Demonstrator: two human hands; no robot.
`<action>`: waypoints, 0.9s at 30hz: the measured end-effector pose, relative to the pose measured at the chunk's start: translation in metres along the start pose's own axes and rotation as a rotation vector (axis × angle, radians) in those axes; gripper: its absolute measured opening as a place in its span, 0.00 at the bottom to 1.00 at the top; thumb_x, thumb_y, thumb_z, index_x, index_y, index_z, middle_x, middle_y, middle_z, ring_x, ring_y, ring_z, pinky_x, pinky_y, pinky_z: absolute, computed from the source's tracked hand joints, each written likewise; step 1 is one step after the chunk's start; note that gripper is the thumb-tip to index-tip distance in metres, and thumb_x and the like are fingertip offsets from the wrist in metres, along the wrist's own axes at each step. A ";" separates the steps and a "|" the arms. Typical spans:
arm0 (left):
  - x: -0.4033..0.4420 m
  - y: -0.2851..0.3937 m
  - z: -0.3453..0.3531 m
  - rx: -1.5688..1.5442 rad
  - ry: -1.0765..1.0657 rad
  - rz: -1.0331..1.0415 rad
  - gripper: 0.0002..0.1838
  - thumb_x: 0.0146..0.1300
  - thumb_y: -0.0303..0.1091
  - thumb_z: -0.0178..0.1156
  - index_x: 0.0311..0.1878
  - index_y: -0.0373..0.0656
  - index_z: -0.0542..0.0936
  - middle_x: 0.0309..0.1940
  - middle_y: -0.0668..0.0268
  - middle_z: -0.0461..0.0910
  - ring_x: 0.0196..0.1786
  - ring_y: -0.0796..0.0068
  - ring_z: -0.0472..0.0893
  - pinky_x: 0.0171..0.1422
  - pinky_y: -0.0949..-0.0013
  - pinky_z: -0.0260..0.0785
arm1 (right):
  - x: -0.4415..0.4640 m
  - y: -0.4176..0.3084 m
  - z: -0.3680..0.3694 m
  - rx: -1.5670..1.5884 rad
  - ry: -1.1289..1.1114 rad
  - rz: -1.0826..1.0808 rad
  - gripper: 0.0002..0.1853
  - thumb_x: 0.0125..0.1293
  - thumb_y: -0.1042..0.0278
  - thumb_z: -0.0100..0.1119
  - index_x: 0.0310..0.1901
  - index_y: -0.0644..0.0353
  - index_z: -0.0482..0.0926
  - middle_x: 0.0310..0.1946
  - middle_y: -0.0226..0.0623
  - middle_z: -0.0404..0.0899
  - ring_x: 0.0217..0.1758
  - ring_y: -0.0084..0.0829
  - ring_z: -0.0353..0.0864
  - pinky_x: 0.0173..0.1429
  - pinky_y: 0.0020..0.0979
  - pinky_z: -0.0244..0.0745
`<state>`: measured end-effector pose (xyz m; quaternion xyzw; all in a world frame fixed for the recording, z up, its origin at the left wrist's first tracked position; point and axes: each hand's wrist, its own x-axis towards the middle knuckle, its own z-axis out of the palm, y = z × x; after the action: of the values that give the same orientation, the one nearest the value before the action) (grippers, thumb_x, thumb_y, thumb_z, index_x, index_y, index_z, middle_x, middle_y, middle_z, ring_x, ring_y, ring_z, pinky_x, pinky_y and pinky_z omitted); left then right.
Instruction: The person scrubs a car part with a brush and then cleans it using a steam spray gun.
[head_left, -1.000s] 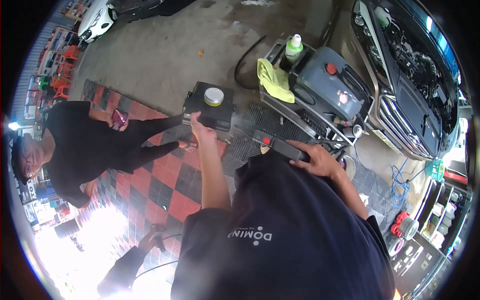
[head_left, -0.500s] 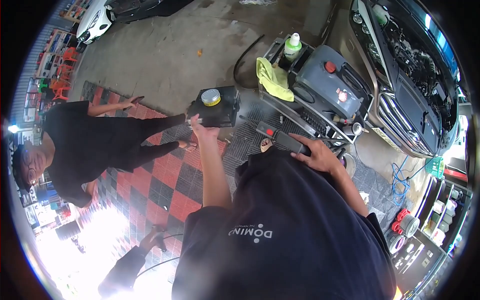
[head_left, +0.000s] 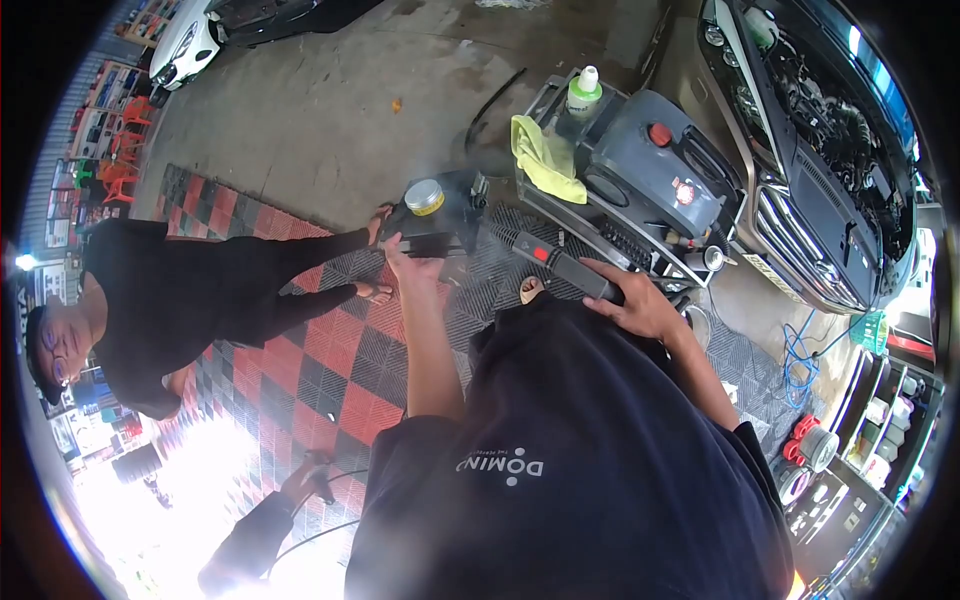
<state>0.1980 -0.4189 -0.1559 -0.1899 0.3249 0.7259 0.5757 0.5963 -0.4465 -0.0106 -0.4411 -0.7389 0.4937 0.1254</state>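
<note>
My right hand [head_left: 645,305] is wrapped around the grey handle of a steam gun [head_left: 565,270] with a red button. The gun's dark nozzle points left, and pale steam hangs in front of it. My left hand [head_left: 412,265] pinches a dark, flat piece [head_left: 432,245] whose exact kind I cannot make out. Just beyond that piece is a black box [head_left: 462,195], partly blurred by the steam. A round tin [head_left: 424,197] with a silver lid and yellow side rests on the box.
A grey steam cleaner [head_left: 650,155] sits on a cart with a yellow-green cloth [head_left: 545,160] and a spray bottle [head_left: 583,95]. At right stands a car [head_left: 815,170] with its hood up. A person in black [head_left: 150,300] stands at left on red-and-black floor tiles [head_left: 330,385]. A blue hose [head_left: 797,365] lies at right.
Steam now shows between the nozzle and my left hand. The flat piece in my left hand has turned and shows its dark face. The other person's outstretched arm has dropped from sight.
</note>
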 end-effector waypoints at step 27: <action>-0.015 0.010 0.015 0.111 0.040 0.137 0.34 0.50 0.41 0.62 0.64 0.45 0.77 0.62 0.59 0.80 0.65 0.54 0.79 0.74 0.46 0.69 | 0.013 -0.002 0.006 -0.027 0.028 -0.008 0.33 0.68 0.55 0.66 0.72 0.57 0.71 0.55 0.55 0.84 0.57 0.55 0.84 0.64 0.44 0.76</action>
<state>0.1937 -0.4208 -0.1326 -0.1496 0.3885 0.7403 0.5278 0.5840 -0.4402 -0.0147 -0.4466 -0.7454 0.4770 0.1318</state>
